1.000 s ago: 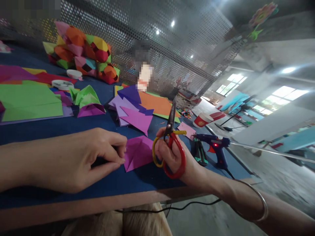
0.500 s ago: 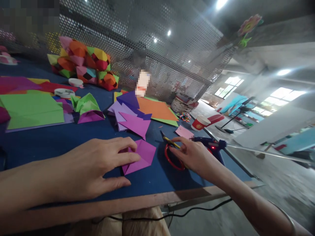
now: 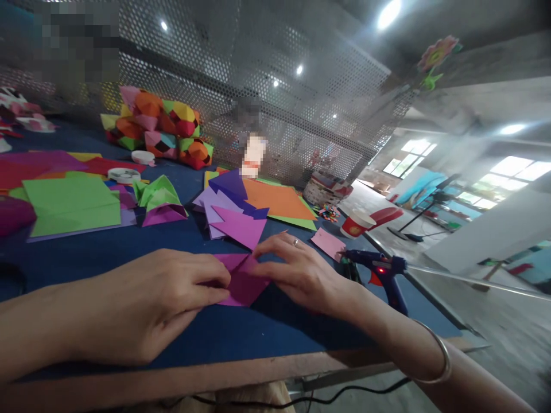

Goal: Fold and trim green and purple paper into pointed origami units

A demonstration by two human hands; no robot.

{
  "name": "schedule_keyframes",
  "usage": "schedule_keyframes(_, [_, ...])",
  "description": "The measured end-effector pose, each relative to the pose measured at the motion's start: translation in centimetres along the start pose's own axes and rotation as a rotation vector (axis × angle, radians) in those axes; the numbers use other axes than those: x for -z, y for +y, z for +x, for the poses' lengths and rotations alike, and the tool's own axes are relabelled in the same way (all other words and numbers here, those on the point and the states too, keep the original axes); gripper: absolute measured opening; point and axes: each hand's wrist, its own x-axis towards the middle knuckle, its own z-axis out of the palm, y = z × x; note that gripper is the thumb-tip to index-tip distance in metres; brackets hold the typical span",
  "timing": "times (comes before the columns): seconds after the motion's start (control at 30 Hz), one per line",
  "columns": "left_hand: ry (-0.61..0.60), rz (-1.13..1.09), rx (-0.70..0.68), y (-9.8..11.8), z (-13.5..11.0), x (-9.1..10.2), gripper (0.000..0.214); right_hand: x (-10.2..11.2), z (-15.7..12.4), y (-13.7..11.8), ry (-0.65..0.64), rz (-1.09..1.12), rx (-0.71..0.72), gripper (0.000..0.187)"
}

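A folded magenta paper [image 3: 243,287] lies on the blue table top in front of me. My left hand [image 3: 172,298] pinches its left edge between thumb and fingers. From the other side, my right hand [image 3: 301,269] has its fingertips closed on the paper's upper right fold. Just behind are more folded pieces: a magenta one [image 3: 241,225], a lilac one [image 3: 215,206] and a dark purple one [image 3: 230,186]. To the right of my right hand sits a blue glue gun [image 3: 379,267] with a red light. The red-handled scissors are hidden from sight.
Green paper sheets [image 3: 73,203] and a green-and-magenta folded piece [image 3: 161,201] lie to the left. Colourful paper balls [image 3: 159,126] are stacked at the back. Orange sheets [image 3: 275,201], a paper cup [image 3: 357,222] and a pink slip [image 3: 329,244] lie toward the right. A wooden edge [image 3: 215,373] runs along the front.
My right hand has let go of the scissors and moved left onto the magenta paper. My left fingers have closed on the paper's left edge. The view has shifted slightly.
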Motion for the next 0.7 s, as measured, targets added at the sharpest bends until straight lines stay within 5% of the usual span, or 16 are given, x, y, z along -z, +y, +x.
schedule_keyframes(0.23, [0.005, 0.011, 0.001, -0.4, 0.0, 0.3, 0.051, 1.0, 0.5, -2.2, 0.005, 0.208, 0.18, 0.032])
schedule_keyframes(0.4, [-0.015, 0.001, 0.081, 0.5, -0.4, 0.2, 0.048, 0.3, 0.6, -2.7, -0.041, 0.425, 0.102, 0.023])
schedule_keyframes(0.7, [0.032, -0.044, 0.026, 0.7, -0.6, -0.6, 0.044, -0.8, 0.5, -0.7, 0.007, 0.825, -0.09, 0.015])
